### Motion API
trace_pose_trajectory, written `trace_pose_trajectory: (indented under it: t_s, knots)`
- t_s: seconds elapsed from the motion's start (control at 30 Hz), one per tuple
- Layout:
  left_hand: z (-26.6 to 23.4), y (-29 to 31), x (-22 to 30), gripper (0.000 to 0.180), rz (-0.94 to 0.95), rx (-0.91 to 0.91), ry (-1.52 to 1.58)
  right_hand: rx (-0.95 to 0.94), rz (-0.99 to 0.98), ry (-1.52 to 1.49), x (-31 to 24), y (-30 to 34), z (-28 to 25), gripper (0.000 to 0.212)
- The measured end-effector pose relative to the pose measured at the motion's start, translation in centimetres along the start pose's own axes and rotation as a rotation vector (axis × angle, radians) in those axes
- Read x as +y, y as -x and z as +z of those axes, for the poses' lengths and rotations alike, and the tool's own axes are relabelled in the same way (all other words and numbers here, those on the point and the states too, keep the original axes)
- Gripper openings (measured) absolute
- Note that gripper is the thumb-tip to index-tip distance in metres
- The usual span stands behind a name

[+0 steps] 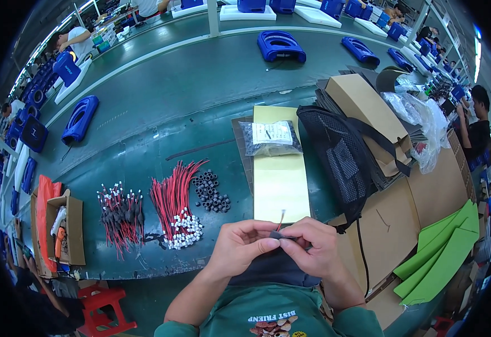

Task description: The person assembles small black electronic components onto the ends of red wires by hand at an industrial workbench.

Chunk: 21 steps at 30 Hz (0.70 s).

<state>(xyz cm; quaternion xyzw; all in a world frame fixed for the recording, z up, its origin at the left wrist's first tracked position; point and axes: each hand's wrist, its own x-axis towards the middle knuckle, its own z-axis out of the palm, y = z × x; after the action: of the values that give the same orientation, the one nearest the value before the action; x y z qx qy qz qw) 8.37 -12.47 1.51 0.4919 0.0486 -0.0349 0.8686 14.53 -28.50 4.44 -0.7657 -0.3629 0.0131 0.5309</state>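
Observation:
My left hand (239, 245) and my right hand (313, 242) meet close to my body at the table's front edge. Between their fingertips they pinch a short wire lead (280, 227) with a small dark piece around it; a pale end sticks up. Fingers partly cover the lead. To the left lie a bundle of red wires (172, 194) with white connectors (185, 229) and a heap of small black rings (212, 192). Farther left is a pile of leads (121, 216) with dark wrapped middles and white connectors.
A clear bag of dark parts (273, 138) rests on a yellow sheet (282, 191). Right of it are a black mesh bag (332, 151), cardboard (369, 101) and green sheets (442, 253). A carton (76, 230) stands at left. Blue housings (281, 46) sit on the far line.

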Motion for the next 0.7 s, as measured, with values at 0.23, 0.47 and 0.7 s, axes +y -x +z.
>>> trace_pose_trajectory:
  t_s: [0.23,0.47,0.7]
  knots:
    - [0.1,-0.5,-1.2,0.027,0.036,-0.002,0.252,0.023,0.111,-0.088,0.1,0.4,0.1,0.014]
    - [-0.6,-0.6,-2.0,0.016,-0.005,-0.028,0.294,0.012,0.099,-0.086,0.4,0.4,0.4,0.014]
    - [1.0,-0.6,-1.7,0.013,0.167,0.216,0.114,0.049,0.138,-0.111,0.6,0.3,0.8,0.016]
